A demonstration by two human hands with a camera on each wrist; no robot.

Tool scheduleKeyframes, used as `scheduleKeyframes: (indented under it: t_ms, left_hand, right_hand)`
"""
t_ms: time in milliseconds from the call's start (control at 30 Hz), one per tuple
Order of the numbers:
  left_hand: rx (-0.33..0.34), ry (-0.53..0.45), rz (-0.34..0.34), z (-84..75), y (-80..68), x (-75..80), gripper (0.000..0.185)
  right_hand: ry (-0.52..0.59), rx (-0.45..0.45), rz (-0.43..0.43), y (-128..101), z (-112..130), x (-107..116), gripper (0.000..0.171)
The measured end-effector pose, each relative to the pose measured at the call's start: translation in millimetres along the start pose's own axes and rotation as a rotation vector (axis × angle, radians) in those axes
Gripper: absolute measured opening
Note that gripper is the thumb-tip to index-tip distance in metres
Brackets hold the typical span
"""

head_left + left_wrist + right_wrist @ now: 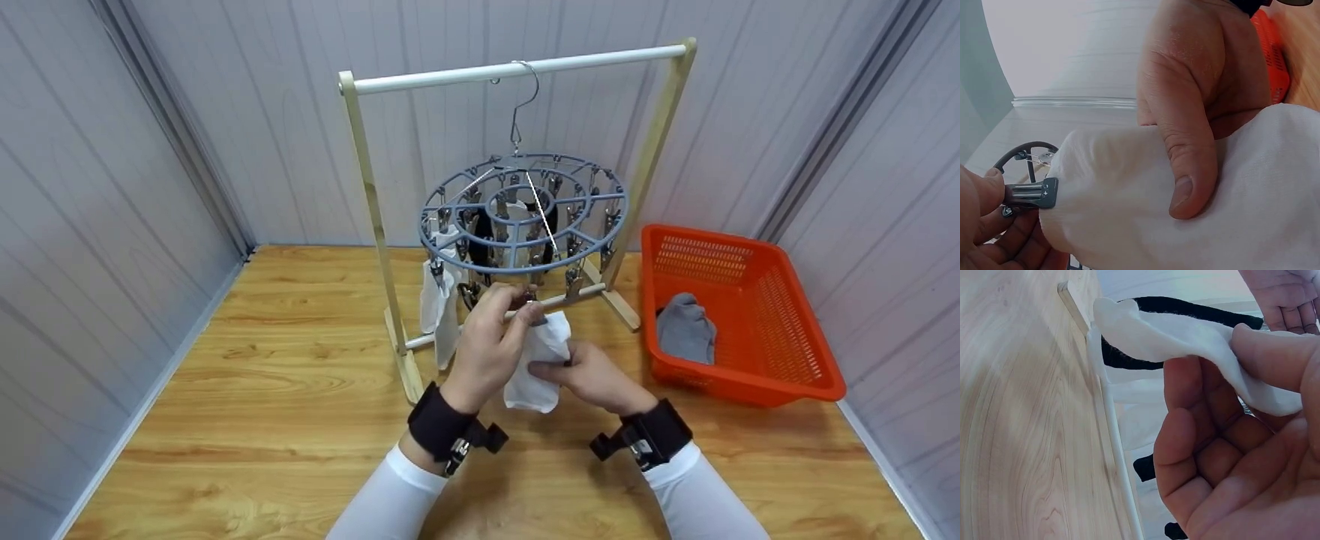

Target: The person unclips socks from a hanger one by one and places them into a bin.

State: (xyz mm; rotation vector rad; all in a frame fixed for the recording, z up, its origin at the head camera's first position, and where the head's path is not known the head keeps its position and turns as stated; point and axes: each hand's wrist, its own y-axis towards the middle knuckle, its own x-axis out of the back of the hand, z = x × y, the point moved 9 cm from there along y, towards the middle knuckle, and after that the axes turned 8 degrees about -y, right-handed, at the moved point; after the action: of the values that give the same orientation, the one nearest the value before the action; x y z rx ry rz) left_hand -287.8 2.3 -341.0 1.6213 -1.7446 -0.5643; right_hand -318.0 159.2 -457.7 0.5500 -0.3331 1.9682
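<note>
white sock [537, 361] held up at the front rim of the round clip hanger [523, 214], not yet clipped | done: white and dark socks hang there; left: grey sock [685, 328] in orange basket [780, 379] | left hand [487, 346] squeezes a clip [1032, 193] | right hand [592, 375] pinches the sock

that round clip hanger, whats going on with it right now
A person is working at the round clip hanger, which hangs from a wooden rack on the table. The left hand pinches a metal clip at the hanger's near edge. The right hand holds a white sock up to that clip. Another white sock and dark ones already hang from clips. A grey sock lies in the orange basket to the right.
</note>
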Motion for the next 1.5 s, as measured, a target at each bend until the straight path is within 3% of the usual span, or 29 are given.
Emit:
scheduleKeyframes:
  t_ms: [233, 400, 700, 933, 1500]
  left_hand:
    - [0.02, 0.016, -0.052, 1.3, -0.5, 6.2, 0.019]
    - [0.04, -0.016, -0.083, 2.6, -0.4, 10.0, 0.02]
    - [-0.032, -0.033, -0.13, -1.0, 1.1, 14.4, 0.017]
    - [-0.113, 0.019, -0.19, -6.2, -0.4, 19.0, 0.01]
    - [-0.129, -0.003, -0.202, -6.5, -1.5, 22.0, 0.019]
  right_hand:
    - [0.028, 0.065, 0.026, -0.8, 7.3, -1.5, 0.031]
    - [0.027, 0.06, 0.023, -0.9, 7.1, -0.9, 0.028]
    - [0.007, 0.043, 0.005, -1.7, 7.3, 2.6, 0.03]
    - [0.009, 0.019, 0.002, -1.7, 6.1, 4.0, 0.029]
    - [-0.016, 0.043, 0.034, 0.3, 1.5, 0.1, 0.025]
